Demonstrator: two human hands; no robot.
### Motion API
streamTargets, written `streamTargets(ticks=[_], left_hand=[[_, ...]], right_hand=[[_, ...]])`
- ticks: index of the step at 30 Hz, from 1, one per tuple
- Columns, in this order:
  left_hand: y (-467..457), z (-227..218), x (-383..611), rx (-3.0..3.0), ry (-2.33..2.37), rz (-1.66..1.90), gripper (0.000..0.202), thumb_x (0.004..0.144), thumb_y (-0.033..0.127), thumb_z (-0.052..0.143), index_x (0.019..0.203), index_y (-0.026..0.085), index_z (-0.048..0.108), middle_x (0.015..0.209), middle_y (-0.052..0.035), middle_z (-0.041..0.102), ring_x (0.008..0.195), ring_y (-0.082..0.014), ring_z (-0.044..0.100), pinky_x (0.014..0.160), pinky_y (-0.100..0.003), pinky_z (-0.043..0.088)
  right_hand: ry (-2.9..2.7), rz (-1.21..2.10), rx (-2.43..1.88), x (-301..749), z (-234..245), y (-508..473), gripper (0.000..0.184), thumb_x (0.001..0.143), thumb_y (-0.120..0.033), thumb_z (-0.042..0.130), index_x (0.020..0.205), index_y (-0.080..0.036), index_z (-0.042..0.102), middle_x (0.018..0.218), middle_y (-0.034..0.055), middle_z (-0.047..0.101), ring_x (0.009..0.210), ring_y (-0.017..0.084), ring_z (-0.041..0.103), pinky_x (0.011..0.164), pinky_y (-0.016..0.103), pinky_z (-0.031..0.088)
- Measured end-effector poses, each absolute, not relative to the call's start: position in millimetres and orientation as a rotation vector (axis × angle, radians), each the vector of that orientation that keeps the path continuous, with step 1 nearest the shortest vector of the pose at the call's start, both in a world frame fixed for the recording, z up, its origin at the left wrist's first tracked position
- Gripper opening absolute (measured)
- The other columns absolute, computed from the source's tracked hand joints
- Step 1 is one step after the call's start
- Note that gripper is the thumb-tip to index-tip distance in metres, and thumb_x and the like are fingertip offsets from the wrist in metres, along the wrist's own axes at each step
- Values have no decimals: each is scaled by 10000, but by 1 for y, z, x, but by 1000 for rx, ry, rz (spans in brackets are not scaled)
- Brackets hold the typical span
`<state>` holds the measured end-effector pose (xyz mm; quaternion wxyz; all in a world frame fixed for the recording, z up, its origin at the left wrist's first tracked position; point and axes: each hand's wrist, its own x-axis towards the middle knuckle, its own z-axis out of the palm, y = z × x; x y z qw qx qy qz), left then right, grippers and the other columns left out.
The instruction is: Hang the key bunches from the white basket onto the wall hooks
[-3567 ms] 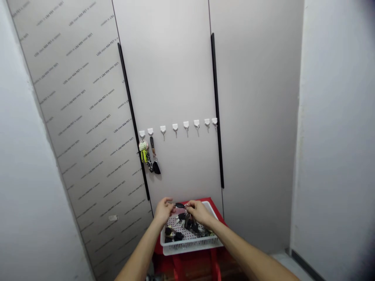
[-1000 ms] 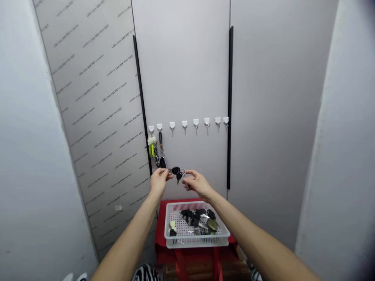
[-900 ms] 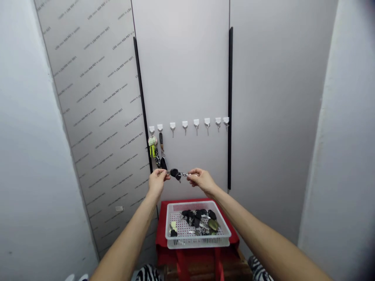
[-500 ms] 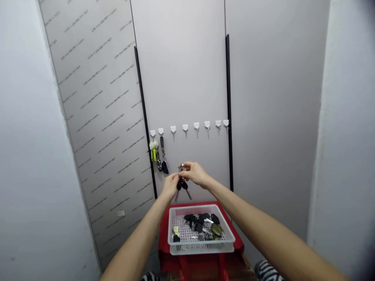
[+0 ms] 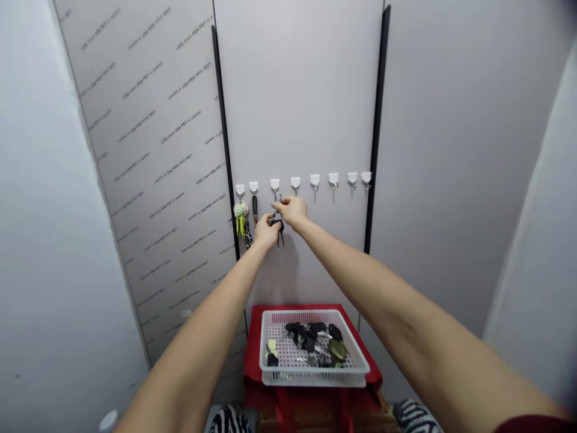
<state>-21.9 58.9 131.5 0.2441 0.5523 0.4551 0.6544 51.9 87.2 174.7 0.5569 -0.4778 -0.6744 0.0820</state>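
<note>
Both my hands are raised at a row of white wall hooks, around a bunch of keys (image 5: 280, 236) on a metal ring. My right hand (image 5: 292, 210) pinches the ring near its top, just under the third hook (image 5: 274, 185) from the left. Whether the ring touches that hook I cannot tell. Lower down, my left hand (image 5: 267, 231) has its fingers closed on the dark key heads, and the blades point downward. Left of it, a key bunch with a round pale-green charm (image 5: 241, 209) hangs from the first hook, and a dark strap (image 5: 255, 205) from the second.
Below my hands, a white plastic basket (image 5: 315, 380) of loose keys stands on a red bag (image 5: 255, 337). Black vertical strips (image 5: 377, 132) edge the middle panel. More white hooks (image 5: 333, 179) run to the right, with pale walls on both sides.
Both hands have moved up and away from me, carrying the keys from above the basket to the third hook. The camera view has shifted a little.
</note>
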Motion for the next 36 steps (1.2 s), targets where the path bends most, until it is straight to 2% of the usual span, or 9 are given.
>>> streamTargets(ticks=[8, 12, 15, 20, 23, 25, 27, 32, 36], left_hand=[[88, 144, -30, 1595, 1356, 1819, 348, 546, 96, 504, 894, 106, 497, 765, -68, 563, 699, -153, 507, 654, -266, 360], [79, 134, -30, 1590, 1423, 1766, 363, 559, 87, 498, 922, 88, 485, 823, -88, 550, 767, -169, 499, 688, -281, 353], [70, 115, -28, 1579, 1453, 1690, 338, 575, 79, 495, 913, 97, 491, 854, -75, 542, 798, -151, 488, 721, -271, 344], [41, 45, -14, 1768, 1477, 1349, 274, 612, 94, 467, 884, 107, 506, 875, -67, 544, 800, -126, 485, 754, -252, 341], [13, -12, -4, 1826, 1497, 1094, 214, 607, 98, 462, 805, 115, 540, 814, -55, 572, 740, -119, 504, 706, -228, 369], [-1, -45, 2, 1849, 1544, 946, 195, 580, 93, 479, 757, 115, 557, 742, -48, 587, 679, -122, 512, 653, -227, 384], [-8, -66, 6, 1873, 1605, 819, 201, 558, 116, 504, 750, 117, 565, 722, -49, 590, 654, -131, 512, 622, -232, 383], [-6, -79, 10, 1945, 1716, 550, 196, 539, 176, 520, 723, 151, 583, 670, -26, 589, 626, -133, 503, 578, -218, 362], [-2, -79, 12, 1972, 1767, 407, 197, 552, 244, 516, 708, 150, 589, 657, -24, 585, 619, -133, 498, 537, -201, 349]], right_hand=[[-1559, 30, -1337, 40, 197, 108, 193, 537, -303, 557, 649, -147, 577, 681, 73, 573, 681, 169, 528, 583, 307, 397], [-1622, 48, -1434, 41, 191, 109, 252, 547, -320, 556, 706, -125, 576, 756, 95, 566, 754, 183, 514, 626, 312, 393], [-1678, 78, -1422, 47, 178, 105, 308, 604, -374, 493, 783, -133, 563, 809, 82, 555, 799, 166, 500, 668, 293, 380], [-1972, 115, -1265, 76, 112, 74, 296, 697, -316, 386, 856, -119, 541, 829, 63, 562, 784, 127, 501, 688, 237, 364], [-2387, 270, -1401, 108, 50, 38, 234, 671, -268, 427, 817, -149, 566, 796, 25, 583, 725, 101, 517, 633, 173, 370], [-2455, 316, -1502, 130, 12, 20, 195, 596, -267, 514, 738, -161, 595, 707, 19, 598, 650, 115, 533, 567, 174, 381], [-2443, 289, -1645, 147, -17, 10, 217, 550, -247, 551, 749, -174, 598, 732, 36, 598, 671, 143, 537, 563, 200, 389], [-2403, 280, -1811, 158, -46, 10, 322, 484, -162, 573, 806, -161, 590, 807, 102, 585, 762, 222, 524, 602, 270, 396], [-2393, 333, -1771, 155, -52, 13, 323, 505, -159, 554, 827, -158, 584, 840, 104, 581, 806, 216, 510, 649, 260, 387]])
